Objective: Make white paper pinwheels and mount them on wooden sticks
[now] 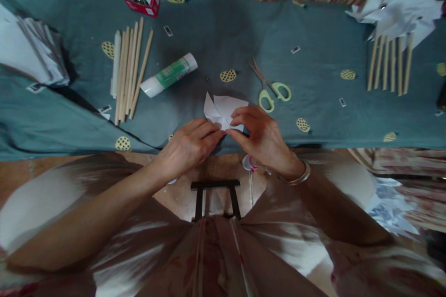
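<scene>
A white paper (230,106) with cut, partly folded corners lies near the front edge of the cloth, between my two hands. My left hand (195,141) grips its lower left side, fingers pressed together on the paper. My right hand (259,134) holds the lower right side, with thumb and fingertips closing on it near the middle. The fingers hide part of the near edge. Just beyond my right hand rest scissors (266,84) with pale green handles, blades slightly apart. A glue stick (169,75) with a green label lies beyond my left hand.
Several wooden sticks (130,72) lie at the left, near a red box (142,2) of small metal pieces. A stack of white paper (33,48) sits far left. Several paper pinwheels (400,9) on sticks lie far right. A dark stool (216,185) stands below the table edge.
</scene>
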`<move>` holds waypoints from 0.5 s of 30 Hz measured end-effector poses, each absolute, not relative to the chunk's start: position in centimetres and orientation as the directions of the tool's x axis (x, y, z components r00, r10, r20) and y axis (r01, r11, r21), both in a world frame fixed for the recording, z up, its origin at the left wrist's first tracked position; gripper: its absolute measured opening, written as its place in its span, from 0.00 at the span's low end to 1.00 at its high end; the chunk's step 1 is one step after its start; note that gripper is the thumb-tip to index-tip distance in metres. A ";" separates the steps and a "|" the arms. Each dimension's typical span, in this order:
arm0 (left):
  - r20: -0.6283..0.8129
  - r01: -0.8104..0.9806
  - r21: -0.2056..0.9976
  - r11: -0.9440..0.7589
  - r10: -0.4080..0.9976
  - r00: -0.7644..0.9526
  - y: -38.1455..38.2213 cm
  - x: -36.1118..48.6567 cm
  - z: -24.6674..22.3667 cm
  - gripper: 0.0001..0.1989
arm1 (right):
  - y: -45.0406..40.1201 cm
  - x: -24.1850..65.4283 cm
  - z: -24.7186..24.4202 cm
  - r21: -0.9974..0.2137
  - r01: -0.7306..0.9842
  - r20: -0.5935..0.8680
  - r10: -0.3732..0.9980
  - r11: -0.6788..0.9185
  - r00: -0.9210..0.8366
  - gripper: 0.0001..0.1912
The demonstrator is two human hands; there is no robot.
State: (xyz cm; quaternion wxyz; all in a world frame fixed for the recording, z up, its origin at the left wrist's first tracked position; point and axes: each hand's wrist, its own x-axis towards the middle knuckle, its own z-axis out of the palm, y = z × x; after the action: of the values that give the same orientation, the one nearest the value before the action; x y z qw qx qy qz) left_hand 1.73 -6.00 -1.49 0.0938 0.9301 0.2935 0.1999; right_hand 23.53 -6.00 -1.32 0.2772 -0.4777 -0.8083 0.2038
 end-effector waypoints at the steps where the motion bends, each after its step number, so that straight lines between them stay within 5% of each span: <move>1: 0.313 0.513 0.288 -0.809 0.585 0.748 -6.0 1.7 -1.5 0.10 | -6.0 23.5 -1.3 -0.595 0.660 0.248 0.886 0.458 -0.392 0.04; 15: 0.305 0.519 0.323 -0.792 0.606 0.735 -6.2 1.8 -1.7 0.11 | -6.0 23.5 -1.6 -0.593 0.654 0.257 0.881 0.469 -0.397 0.06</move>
State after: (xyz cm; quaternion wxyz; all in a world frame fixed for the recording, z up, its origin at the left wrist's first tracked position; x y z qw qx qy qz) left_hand 1.76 -6.15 -1.73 0.1087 0.9250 0.3039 0.2006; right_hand 23.51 -6.02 -1.62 0.2777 -0.4735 -0.8107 0.2038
